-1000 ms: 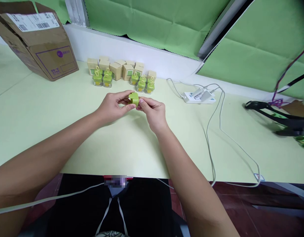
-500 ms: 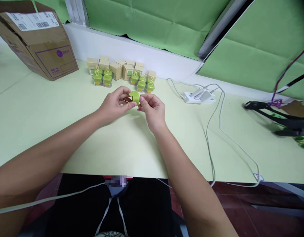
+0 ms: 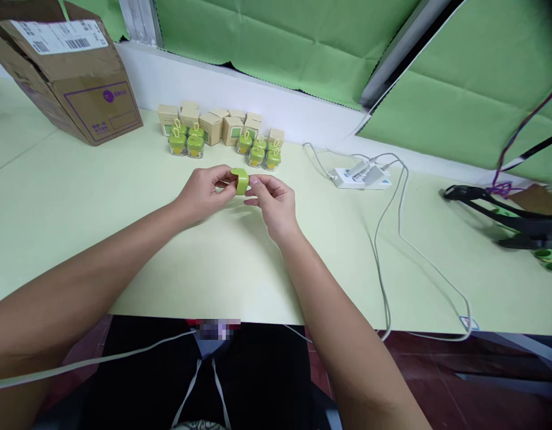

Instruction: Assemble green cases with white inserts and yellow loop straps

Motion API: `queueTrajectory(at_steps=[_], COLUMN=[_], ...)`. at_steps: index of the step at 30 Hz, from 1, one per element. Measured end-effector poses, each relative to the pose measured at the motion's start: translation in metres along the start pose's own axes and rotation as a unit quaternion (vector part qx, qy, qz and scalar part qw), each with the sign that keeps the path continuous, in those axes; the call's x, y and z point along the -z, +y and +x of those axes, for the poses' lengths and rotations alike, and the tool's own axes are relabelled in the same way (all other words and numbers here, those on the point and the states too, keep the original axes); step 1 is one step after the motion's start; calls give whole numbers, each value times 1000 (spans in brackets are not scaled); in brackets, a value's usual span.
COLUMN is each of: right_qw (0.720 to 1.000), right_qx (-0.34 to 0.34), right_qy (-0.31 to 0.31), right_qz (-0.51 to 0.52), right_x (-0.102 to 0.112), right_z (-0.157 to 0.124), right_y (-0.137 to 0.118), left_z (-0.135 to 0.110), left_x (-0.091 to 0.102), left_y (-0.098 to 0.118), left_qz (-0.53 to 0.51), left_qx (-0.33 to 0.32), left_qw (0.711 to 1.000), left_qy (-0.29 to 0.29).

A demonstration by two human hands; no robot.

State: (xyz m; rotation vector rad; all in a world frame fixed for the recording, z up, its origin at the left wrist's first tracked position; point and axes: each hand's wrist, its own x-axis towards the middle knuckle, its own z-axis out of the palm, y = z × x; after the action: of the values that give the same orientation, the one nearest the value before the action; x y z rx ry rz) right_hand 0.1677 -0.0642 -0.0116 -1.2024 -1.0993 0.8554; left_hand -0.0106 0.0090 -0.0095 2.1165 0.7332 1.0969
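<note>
Above the table, a small glossy green cap [image 3: 242, 181] is tipped on its side between my hands. My left hand [image 3: 208, 190] grips its left edge with thumb and fingers. From the right, the pinched thumb and forefinger of my right hand [image 3: 274, 202] meet the cap's top; whether a loop is in that pinch is too small to tell. Behind them stand several small clear jars with similar green lids and cord loops, one group with a front jar [image 3: 195, 146] on the left, another with a front jar [image 3: 257, 156] on the right.
Small tan cartons [image 3: 233, 130] stand behind the jars along the wall. A big cardboard box [image 3: 97, 107] is at the back left. A white power strip [image 3: 361, 177] with trailing cables [image 3: 401, 233] lies to the right, and a black frame-like object [image 3: 518, 221] farther right.
Both hands have shifted slightly left and down with the green cap. The cap has turned a little, and the right fingers have spread somewhat beneath the pinch.
</note>
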Motion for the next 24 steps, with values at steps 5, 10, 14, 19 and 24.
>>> queueTrajectory(at_steps=[5,10,14,19,24], right_qw=[997,994,998,979,928], right_qx=[-20,-20,3,-6,-16], right_qy=[-58,-92,-51,44,35], right_qz=[46,51,-40,-200,-370], right_x=[-4,-5,0,15,18], right_z=[-2,0,7,13,13], right_y=[-2,4,15,22,20], left_z=[-2,-3,-2,3,3], left_x=[3,2,5,10,8], left_y=[8,7,3,3,-1], left_qz=[84,150,152,175,295], left_qx=[-38,-21,-2,7,-17], left_qw=[995,986,987,984,953], left_qy=[-37,-71,-45,-39,-66])
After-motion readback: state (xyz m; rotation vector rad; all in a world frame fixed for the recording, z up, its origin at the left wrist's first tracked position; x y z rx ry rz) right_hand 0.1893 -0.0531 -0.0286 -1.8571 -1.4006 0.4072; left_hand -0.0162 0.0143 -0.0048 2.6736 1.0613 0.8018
